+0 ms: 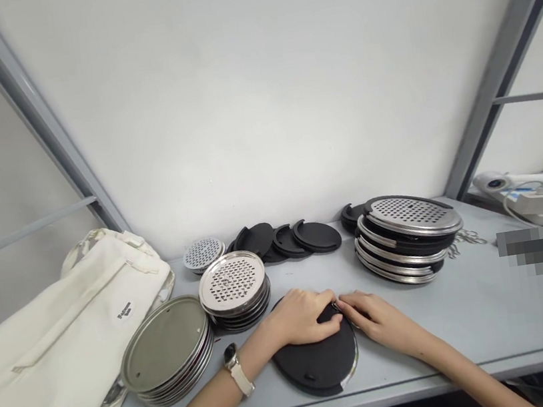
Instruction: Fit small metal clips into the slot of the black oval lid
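Observation:
A black round disc [319,362] with a metal rim lies flat near the front edge of the grey table [471,330]. My left hand [301,317], a watch on its wrist, rests curled on the disc's far edge. My right hand [370,314] meets it there, fingertips pinched together on a small metal part I cannot make out. Both hands touch at the disc's top edge.
A stack of plain metal discs [168,349] and a stack of perforated ones [234,288] stand left. Loose black discs [287,240] lie at the back. A taller mixed stack [407,235] stands right. A cream bag [61,327] lies far left, white devices [527,194] far right.

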Tool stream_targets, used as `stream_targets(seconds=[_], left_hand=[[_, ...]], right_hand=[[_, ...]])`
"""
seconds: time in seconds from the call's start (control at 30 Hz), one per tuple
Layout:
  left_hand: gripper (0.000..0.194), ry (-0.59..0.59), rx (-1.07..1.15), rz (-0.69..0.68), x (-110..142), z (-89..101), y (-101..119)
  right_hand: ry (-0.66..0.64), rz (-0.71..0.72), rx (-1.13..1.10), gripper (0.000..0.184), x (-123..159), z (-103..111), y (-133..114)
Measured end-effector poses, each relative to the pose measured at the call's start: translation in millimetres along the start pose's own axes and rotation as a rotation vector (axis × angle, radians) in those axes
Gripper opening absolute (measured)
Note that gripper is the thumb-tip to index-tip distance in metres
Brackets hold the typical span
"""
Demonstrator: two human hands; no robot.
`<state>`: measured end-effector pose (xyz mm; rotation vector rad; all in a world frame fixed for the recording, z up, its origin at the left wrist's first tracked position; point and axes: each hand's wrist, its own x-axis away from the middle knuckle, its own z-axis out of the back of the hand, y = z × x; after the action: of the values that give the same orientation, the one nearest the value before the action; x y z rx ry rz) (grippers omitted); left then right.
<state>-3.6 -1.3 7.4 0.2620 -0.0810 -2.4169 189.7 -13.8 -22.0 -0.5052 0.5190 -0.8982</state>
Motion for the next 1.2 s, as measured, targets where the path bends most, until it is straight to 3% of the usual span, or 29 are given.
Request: stream_targets(seconds=[0.7,1.2], left_hand=[[0.015,-0.001,0.042,-0.018,-1.2,0.0,-0.9],[0.016,0.003,0.056,-0.031,-1.4,-0.7,-2.2]], right_hand=[[0.004,0.003,0.012,0.041,0.6,0.6,2.7],[-0.046,-0.049,-0.122,0.040,0.7,4.2,4.9]])
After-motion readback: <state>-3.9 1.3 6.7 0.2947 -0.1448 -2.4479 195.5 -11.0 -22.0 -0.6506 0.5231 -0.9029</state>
